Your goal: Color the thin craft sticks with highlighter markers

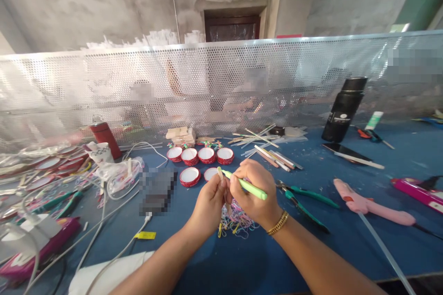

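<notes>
My left hand [209,199] is closed around a thin, flat wooden craft stick [220,174], its end sticking up past the thumb. In my right hand [259,184] is a light green marker pen [254,189], its tip pointing left at the stick's upper end. Whether the tip touches the wood I cannot tell. Beneath both hands lies a tangle of coloured cords [242,221], partly covered by them. Just beyond stand several small red-rimmed round drums [190,175] with white faces, one partly hidden behind my left hand.
Green-handled pliers [304,196] and a pink glue gun [370,205] lie to the right. A black bottle [344,110] stands behind them. Loose sticks [277,159] lie at the back. On the left are a phone [157,191], white cables, and a red bottle [105,138]. A perforated metal screen [194,87] borders the table.
</notes>
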Tool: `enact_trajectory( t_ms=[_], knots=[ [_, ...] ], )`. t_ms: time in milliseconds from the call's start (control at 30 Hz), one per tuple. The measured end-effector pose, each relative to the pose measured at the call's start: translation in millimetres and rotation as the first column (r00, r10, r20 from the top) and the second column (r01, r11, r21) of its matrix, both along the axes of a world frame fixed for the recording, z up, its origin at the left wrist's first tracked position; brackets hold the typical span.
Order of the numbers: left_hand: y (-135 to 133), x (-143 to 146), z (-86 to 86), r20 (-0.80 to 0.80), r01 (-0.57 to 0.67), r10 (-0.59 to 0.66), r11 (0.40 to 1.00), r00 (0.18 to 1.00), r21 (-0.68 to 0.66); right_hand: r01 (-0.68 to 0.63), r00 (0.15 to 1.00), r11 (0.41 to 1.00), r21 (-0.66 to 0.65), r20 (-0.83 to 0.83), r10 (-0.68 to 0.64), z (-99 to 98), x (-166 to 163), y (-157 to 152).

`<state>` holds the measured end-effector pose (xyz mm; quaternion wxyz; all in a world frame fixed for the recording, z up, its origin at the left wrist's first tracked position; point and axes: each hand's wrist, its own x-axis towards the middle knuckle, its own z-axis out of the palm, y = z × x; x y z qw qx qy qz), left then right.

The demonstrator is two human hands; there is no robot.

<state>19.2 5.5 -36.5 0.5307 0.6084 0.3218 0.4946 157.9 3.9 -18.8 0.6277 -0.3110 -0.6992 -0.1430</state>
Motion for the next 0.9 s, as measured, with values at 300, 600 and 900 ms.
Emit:
enact_trajectory(
  t_ms=[300,600,900],
  knots=[
    [-0.9,1.6,0.9,0.001,0.001,-0.001,1.0,1.0,-0.016,-0.013,1.0,1.0,-0.011,0.012,0.013,-0.3,-2.0,-0.1],
    [-1.3,2.1,2.0,0.024,-0.004,0.005,1.0,1.0,-0.022,-0.018,1.0,1.0,-0.018,0.005,0.018,-0.2,-1.5,-0.1],
    [0.0,1.0,-0.3,0.005,-0.001,0.001,1.0,1.0,-0.008,-0.008,1.0,1.0,-0.014,0.008,0.008,-0.6,-0.7,0.7]
  ],
)
